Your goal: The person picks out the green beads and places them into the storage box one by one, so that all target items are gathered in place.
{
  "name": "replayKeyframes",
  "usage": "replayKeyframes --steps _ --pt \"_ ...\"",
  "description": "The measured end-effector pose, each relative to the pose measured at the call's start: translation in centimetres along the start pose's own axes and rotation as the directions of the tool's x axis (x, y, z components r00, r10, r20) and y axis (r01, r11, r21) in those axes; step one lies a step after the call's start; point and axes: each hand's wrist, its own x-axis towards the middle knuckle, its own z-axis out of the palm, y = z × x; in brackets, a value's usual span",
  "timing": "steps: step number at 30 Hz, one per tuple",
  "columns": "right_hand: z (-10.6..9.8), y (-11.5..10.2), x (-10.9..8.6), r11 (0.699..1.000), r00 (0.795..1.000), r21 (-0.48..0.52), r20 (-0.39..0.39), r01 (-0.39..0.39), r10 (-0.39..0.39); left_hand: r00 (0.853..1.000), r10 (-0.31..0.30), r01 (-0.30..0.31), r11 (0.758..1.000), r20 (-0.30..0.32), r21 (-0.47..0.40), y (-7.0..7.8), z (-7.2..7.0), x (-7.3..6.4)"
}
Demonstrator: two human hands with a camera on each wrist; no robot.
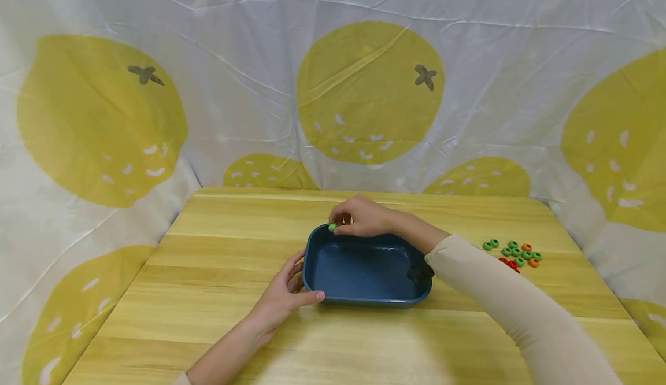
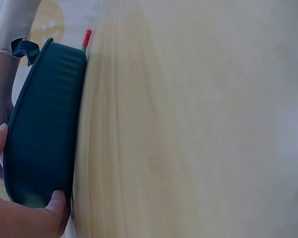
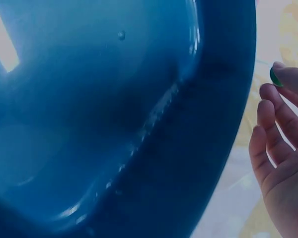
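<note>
A dark blue plastic basin stands on the table, its inner floor visible in the head view. My left hand grips its near-left corner, thumb along the front rim and fingers against the left side; the basin wall fills much of the left wrist view's left part. Over the far-left rim, my right hand pinches a small green bead between thumb and fingertips. In the right wrist view that green bead is mostly covered by the thumb. Small droplet-like spots show on the basin floor.
Right of the basin lie several green beads, orange beads and red pieces, partly behind the right sleeve. A dark device sits at the right wrist. A lemon-print cloth hangs behind the wooden table.
</note>
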Motion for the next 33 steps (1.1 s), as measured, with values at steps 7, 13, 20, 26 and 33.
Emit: replayKeyframes --steps 7,13,20,26,33 --pt "0.6 -0.3 0.7 1.000 1.000 0.011 0.025 -0.009 0.009 1.000 -0.007 0.007 1.000 -0.012 0.030 0.2 0.1 -0.1" --pt "0.3 0.1 0.6 1.000 1.000 -0.008 0.013 -0.026 0.026 1.000 -0.013 0.013 1.000 -0.018 0.024 0.3 0.2 -0.1" --pt "-0.5 0.2 -0.6 0.999 0.999 -0.018 0.002 -0.043 0.043 0.999 -0.016 0.017 0.999 -0.036 0.042 0.5 0.2 -0.1" --pt "-1.4 0.2 -2.0 0.998 0.998 -0.020 -0.008 -0.058 0.058 0.999 -0.017 0.019 0.999 -0.037 0.041 0.5 0.3 -0.2" --pt "-2.1 0.1 -4.2 0.995 0.995 -0.013 -0.015 -0.104 0.103 0.999 -0.017 0.018 0.999 -0.029 0.039 0.6 0.3 -0.3"
